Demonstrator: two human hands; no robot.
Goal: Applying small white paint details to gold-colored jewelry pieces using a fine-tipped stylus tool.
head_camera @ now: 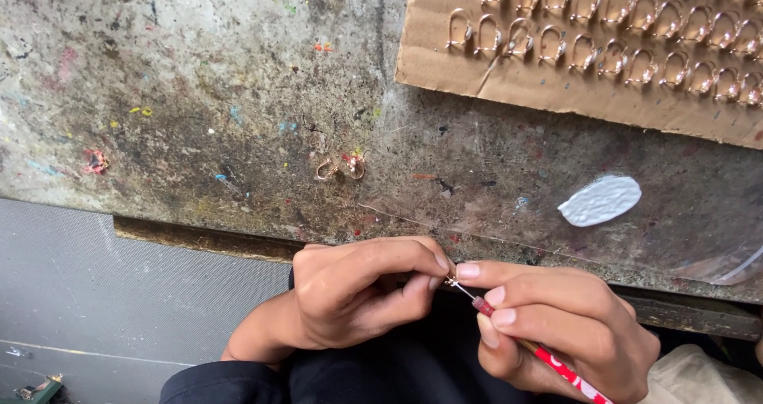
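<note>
Pinching a tiny metal piece (453, 280) between thumb and forefinger, the person's left hand (358, 293) held it just below the edge of a paint-flecked work surface (238, 94), its fingers (397, 259) closed tight on the piece, seemingly to keep it still. The right hand (564, 324) gripped a thin red tool (548, 360) like a pen, fingers clamped around the shaft near the front, so that its fine metal tip met the piece where the two hands came together. Both hands sat close over the person's dark-clothed lap, wrists drawn in, a posture that looked suited to steady, small-scale work.

In the same head view, further up the surface, a sheet of brown cardboard (509, 78) carried rows of small looped metal fittings (636, 30), stuck upright in neat lines, apparently to keep them apart from one another. Two loose fittings (340, 167) of the same kind lay near the middle of the surface, one showing a touch of red colour. A flat white oval blob (600, 200) rested on the surface to the right, well apart from the hands, and a clear plastic edge (731, 265) showed at the far right. Specks of dried colour dotted the whole surface, and a grey floor (95, 293) lay below to the left
</note>
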